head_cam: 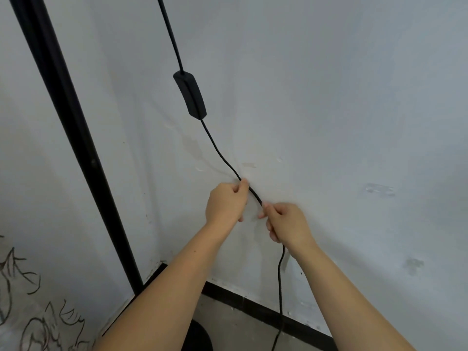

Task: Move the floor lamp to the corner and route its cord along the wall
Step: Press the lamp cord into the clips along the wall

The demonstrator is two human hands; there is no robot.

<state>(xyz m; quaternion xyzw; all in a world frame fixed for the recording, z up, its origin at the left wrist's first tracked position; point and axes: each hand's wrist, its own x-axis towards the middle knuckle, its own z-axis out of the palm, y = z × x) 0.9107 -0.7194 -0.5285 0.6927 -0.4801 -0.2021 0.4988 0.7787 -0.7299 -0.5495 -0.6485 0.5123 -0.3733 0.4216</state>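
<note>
I have the lamp cord (pixel 222 158) pinched in both hands against the white wall (pixel 329 97). My left hand (pixel 225 202) closes thumb and fingers on it at about the middle of my view, and my right hand (pixel 286 224) grips it just beside, toward 4 o'clock, fist closed around the line. A short span of cord runs taut between the two.

Up toward 12 o'clock the cord climbs to the inline switch (pixel 190 95), which hangs free in front of the wall. Below my right hand it drops toward 6 o'clock, past the black baseboard (pixel 253 304) to the floor (pixel 228 323). The lamp pole (pixel 73 138) stands at 9 o'clock, in the corner where the two walls meet; its base (pixel 200 336) peeks out beneath my left forearm.

I judge the cord light and limp, with a braided-looking cover that should give decent grip. It will sag wherever I let go, so short, close holds suit it. The switch is the one rigid, heavier lump and will likely swing; I would steady the line just under it, not yank.
</note>
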